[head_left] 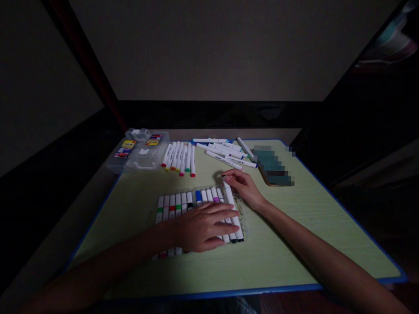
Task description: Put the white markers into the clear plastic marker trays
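Note:
Several white markers with coloured bands lie side by side in a clear plastic tray point(244, 217) on the table. Across the right-hand markers rests my left hand point(203, 223), its fingers stretched out and spread. My right hand point(241, 183) pinches the far end of a white marker point(234, 208) at the tray's right side. That marker's black near end lies by my left fingertips. To the left, a marker with a green band point(160, 210) sits at the end of the row. My left hand and forearm hide part of the row.
Clear plastic cases point(144, 152) with labels stand at the back left. Loose markers with red, orange and green ends point(184, 158) lie beside them. More loose markers point(226, 153) are at the back, next to a blurred phone-like slab point(273, 166). The table point(288, 265) has a blue edge.

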Tool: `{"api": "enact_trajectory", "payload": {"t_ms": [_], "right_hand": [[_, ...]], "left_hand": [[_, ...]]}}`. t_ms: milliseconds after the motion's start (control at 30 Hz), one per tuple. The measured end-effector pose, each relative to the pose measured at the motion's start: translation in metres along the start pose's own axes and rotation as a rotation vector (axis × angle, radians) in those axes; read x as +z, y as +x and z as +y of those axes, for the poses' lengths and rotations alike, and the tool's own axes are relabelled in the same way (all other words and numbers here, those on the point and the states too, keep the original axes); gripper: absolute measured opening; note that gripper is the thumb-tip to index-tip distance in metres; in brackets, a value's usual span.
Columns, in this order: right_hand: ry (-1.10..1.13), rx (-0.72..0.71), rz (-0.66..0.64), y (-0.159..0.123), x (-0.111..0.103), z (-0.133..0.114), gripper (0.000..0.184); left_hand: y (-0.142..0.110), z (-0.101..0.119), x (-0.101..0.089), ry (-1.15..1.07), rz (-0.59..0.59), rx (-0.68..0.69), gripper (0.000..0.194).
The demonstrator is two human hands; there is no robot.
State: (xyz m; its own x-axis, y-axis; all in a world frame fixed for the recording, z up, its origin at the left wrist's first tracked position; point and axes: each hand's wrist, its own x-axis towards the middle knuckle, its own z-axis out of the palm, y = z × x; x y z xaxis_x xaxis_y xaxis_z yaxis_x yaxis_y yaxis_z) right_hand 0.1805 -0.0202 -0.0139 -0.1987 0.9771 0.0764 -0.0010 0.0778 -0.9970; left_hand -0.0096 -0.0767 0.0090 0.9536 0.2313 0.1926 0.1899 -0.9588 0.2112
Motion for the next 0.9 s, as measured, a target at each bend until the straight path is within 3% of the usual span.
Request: {"api": "enact_trajectory", "payload": {"t_ms": [300,533,700,900], "right_hand": [[0.193,0.036,0.118,0.002,-0.002,-0.002,0.027],[0.331,0.013,0.230,0.010,-0.024,0.001,0.028],[0.400,-0.044,0.338,0.017,-0.042,0.006,0.029],[0.425,-0.071,0.356,0.016,-0.038,0.010,0.029]], "left_hand": [[-0.001,0.003,-0.002,0.052,0.069,-0.015,0.036],[-0.003,0.003,0.002,0.108,0.175,0.047,0.026],[-0.002,0.005,0.000,0.111,0.174,0.037,0.024],[-0.001,0.005,-0.001,0.124,0.178,0.046,0.022]]}}
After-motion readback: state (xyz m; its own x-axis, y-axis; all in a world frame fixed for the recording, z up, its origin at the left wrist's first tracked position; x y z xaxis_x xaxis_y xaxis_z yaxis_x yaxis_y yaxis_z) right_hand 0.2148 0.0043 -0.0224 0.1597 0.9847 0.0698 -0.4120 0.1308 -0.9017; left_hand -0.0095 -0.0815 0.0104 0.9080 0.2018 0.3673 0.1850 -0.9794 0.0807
